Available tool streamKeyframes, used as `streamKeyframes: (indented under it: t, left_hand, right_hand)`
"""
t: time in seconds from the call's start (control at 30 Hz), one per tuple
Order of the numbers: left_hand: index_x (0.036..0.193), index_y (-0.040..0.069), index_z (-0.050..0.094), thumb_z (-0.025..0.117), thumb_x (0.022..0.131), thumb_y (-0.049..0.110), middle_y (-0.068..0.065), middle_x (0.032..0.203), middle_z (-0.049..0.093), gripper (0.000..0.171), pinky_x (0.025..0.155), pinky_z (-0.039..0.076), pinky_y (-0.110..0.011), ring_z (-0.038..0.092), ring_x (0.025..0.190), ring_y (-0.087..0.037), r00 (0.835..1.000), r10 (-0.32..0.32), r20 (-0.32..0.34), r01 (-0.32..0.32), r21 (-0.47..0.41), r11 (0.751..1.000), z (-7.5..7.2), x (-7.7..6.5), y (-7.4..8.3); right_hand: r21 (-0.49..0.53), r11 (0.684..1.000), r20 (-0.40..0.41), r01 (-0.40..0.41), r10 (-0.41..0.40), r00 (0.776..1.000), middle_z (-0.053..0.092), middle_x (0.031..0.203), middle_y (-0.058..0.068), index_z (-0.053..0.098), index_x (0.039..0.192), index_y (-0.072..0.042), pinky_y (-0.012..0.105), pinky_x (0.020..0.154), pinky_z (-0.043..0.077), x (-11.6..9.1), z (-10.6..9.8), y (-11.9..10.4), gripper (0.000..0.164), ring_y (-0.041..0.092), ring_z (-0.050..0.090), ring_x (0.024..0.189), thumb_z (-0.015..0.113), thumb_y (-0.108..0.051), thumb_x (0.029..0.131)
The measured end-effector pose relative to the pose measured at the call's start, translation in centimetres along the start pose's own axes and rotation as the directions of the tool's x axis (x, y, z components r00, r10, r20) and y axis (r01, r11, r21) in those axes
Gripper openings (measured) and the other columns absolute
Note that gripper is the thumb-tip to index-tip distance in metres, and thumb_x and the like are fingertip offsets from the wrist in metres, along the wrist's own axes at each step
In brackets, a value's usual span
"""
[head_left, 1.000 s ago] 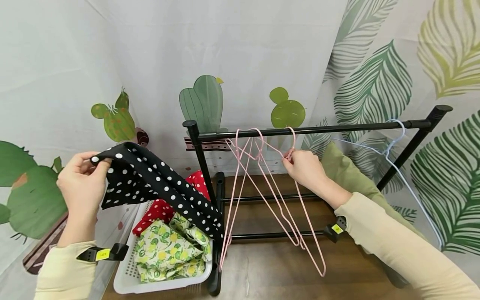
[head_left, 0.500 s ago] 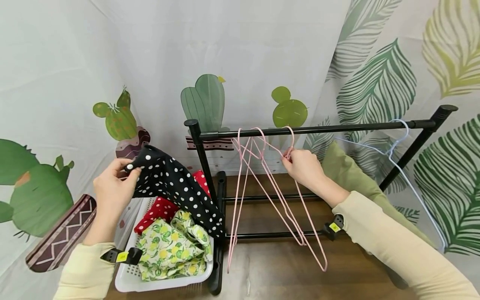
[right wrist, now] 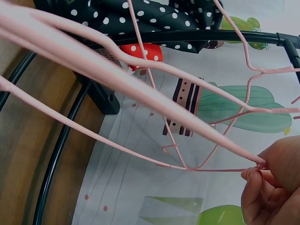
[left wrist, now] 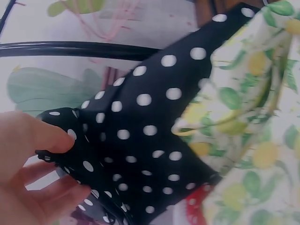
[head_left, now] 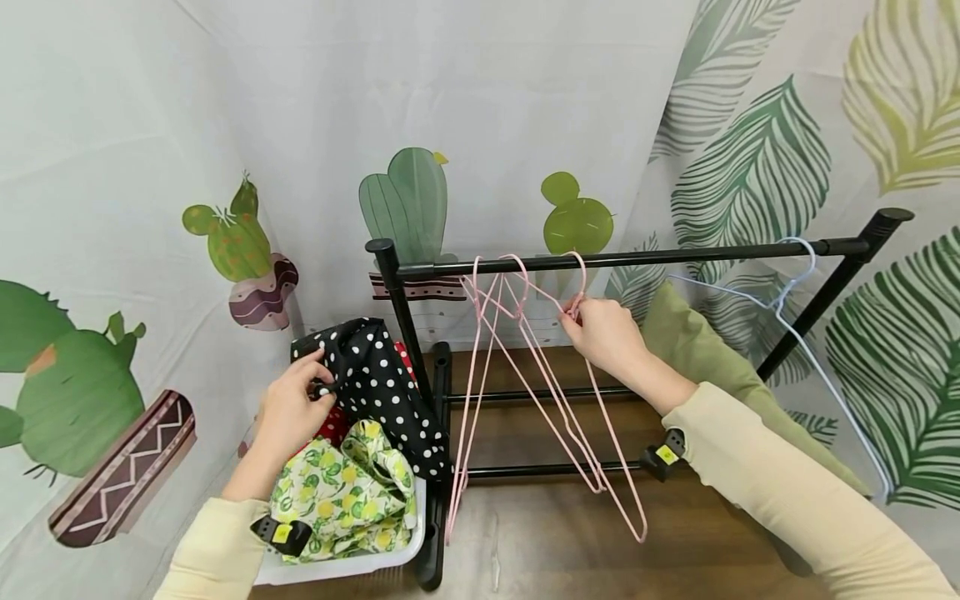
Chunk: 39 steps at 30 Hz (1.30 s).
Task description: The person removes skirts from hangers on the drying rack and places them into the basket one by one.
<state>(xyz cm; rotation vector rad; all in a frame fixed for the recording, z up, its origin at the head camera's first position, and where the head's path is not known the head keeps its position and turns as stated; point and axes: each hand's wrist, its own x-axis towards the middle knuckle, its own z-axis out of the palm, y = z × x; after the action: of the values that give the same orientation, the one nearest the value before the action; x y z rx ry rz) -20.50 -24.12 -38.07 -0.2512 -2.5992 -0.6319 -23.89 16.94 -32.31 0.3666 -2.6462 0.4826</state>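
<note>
My left hand (head_left: 294, 408) pinches an edge of a black cloth with white polka dots (head_left: 382, 379), low over the white basket (head_left: 337, 571). The thumb lies on top of the dotted fabric (left wrist: 145, 126) in the left wrist view, fingers beneath. The cloth drapes toward the rack's left post. Up at the rack, my right hand (head_left: 609, 337) grips the neck of a pink wire hanger (head_left: 603, 417), whose hook loops over the bar. In the right wrist view the fingers and thumb (right wrist: 255, 190) close round the wire where it twists together.
Other pink hangers (head_left: 468, 400) hang left of the right hand on the black rack bar (head_left: 675, 256). A blue hanger (head_left: 817, 350) hangs at the far right, near a green cushion (head_left: 697, 367). Lemon-print cloth (head_left: 345, 492) and red dotted cloth (head_left: 333, 427) lie in the basket.
My left hand has moved right and down, carrying the black dotted cloth's edge from out at the left to over the basket. The right hand stays at the hanger's neck.
</note>
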Motion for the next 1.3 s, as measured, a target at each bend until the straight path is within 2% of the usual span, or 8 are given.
streamKeyframes:
  t: [0.2, 0.47, 0.6, 0.73, 0.8, 0.9, 1.13, 1.3]
  left_hand:
    - [0.080, 0.014, 0.058, 0.064, 0.069, 0.001, -0.010, 0.135, 0.050, 0.018, 0.046, 0.032, -0.025, 0.048, 0.060, -0.012, 0.993, 0.035, 0.112, -0.038, 0.021, 0.999, 1.8, -0.7, -0.5]
    - [0.081, 0.013, 0.056, 0.065, 0.071, 0.004, -0.012, 0.137, 0.047, 0.016, 0.046, 0.030, -0.026, 0.034, 0.046, -0.010, 0.961, 0.018, 0.276, -0.030, 0.041, 0.999, 4.4, -0.9, -0.9]
    - [0.083, 0.011, 0.056, 0.067, 0.074, 0.008, -0.014, 0.139, 0.044, 0.015, 0.045, 0.030, -0.027, 0.031, 0.044, -0.011, 0.946, -0.008, 0.325, 0.001, 0.023, 1.000, 5.4, -0.9, -1.0]
    - [0.085, 0.008, 0.057, 0.068, 0.079, 0.014, -0.016, 0.140, 0.042, 0.014, 0.051, 0.035, -0.028, 0.042, 0.050, -0.014, 0.930, -0.022, 0.368, 0.028, -0.013, 1.000, 6.0, -0.7, -1.3]
    - [0.085, 0.008, 0.058, 0.067, 0.080, 0.016, -0.018, 0.139, 0.042, 0.013, 0.057, 0.037, -0.029, 0.055, 0.066, -0.022, 0.924, -0.020, 0.382, 0.027, -0.012, 1.000, 6.1, -0.6, -1.4]
    - [0.085, 0.008, 0.059, 0.065, 0.082, 0.017, -0.019, 0.140, 0.041, 0.011, 0.060, 0.038, -0.030, 0.057, 0.080, -0.029, 0.911, -0.032, 0.412, 0.046, -0.023, 0.999, 6.3, -0.4, -1.4]
    - [0.088, 0.005, 0.057, 0.062, 0.084, 0.016, -0.022, 0.144, 0.033, 0.013, 0.054, 0.037, -0.027, 0.045, 0.053, -0.013, 0.872, -0.059, 0.487, 0.105, -0.068, 0.992, 7.4, 0.0, -1.3]
    - [0.090, 0.005, 0.057, 0.064, 0.083, 0.016, -0.024, 0.141, 0.037, 0.014, 0.056, 0.037, -0.027, 0.045, 0.054, -0.012, 0.872, -0.065, 0.485, 0.107, -0.061, 0.992, 8.4, 0.0, -1.6]
  right_hand:
    - [0.000, 1.000, -0.003, 0.001, -0.001, 1.000, 0.055, 0.055, 0.004, 0.067, 0.084, -0.006, 0.044, 0.048, 0.045, 0.0, -0.1, 0.0, 0.018, 0.026, 0.055, 0.052, 0.056, -0.020, 0.087]
    - [-0.003, 1.000, 0.026, 0.000, 0.000, 1.000, 0.047, 0.050, 0.001, 0.064, 0.077, -0.006, 0.033, 0.041, 0.035, -0.1, -0.1, 0.2, 0.021, 0.020, 0.047, 0.046, 0.058, -0.024, 0.087]
    - [0.000, 1.000, 0.047, -0.015, 0.015, 0.999, 0.049, 0.052, 0.002, 0.064, 0.079, -0.007, 0.031, 0.040, 0.034, -0.3, 0.0, 0.3, 0.022, 0.020, 0.047, 0.046, 0.057, -0.026, 0.088]
    - [-0.004, 1.000, 0.062, -0.016, 0.016, 0.998, 0.049, 0.052, 0.002, 0.063, 0.077, -0.007, 0.031, 0.040, 0.033, -0.4, 0.0, 0.4, 0.024, 0.020, 0.047, 0.046, 0.057, -0.028, 0.088]
    - [-0.005, 1.000, 0.065, -0.017, 0.017, 0.998, 0.048, 0.051, 0.001, 0.063, 0.077, -0.008, 0.030, 0.039, 0.032, -0.4, 0.1, 0.5, 0.024, 0.019, 0.046, 0.045, 0.057, -0.028, 0.088]
    - [-0.002, 1.000, 0.063, -0.021, 0.021, 0.998, 0.045, 0.050, 0.001, 0.063, 0.077, -0.008, 0.030, 0.038, 0.030, -0.5, 0.1, 0.6, 0.024, 0.019, 0.044, 0.044, 0.056, -0.028, 0.089]
    - [-0.007, 1.000, 0.053, -0.020, 0.021, 0.998, 0.046, 0.050, 0.000, 0.065, 0.081, -0.008, 0.031, 0.038, 0.031, -0.3, 0.1, 0.6, 0.023, 0.020, 0.046, 0.044, 0.056, -0.027, 0.089]
    - [-0.001, 1.000, 0.074, -0.017, 0.017, 0.997, 0.046, 0.049, -0.001, 0.066, 0.082, -0.007, 0.029, 0.038, 0.030, -0.2, 0.1, 0.3, 0.023, 0.017, 0.044, 0.043, 0.056, -0.027, 0.089]
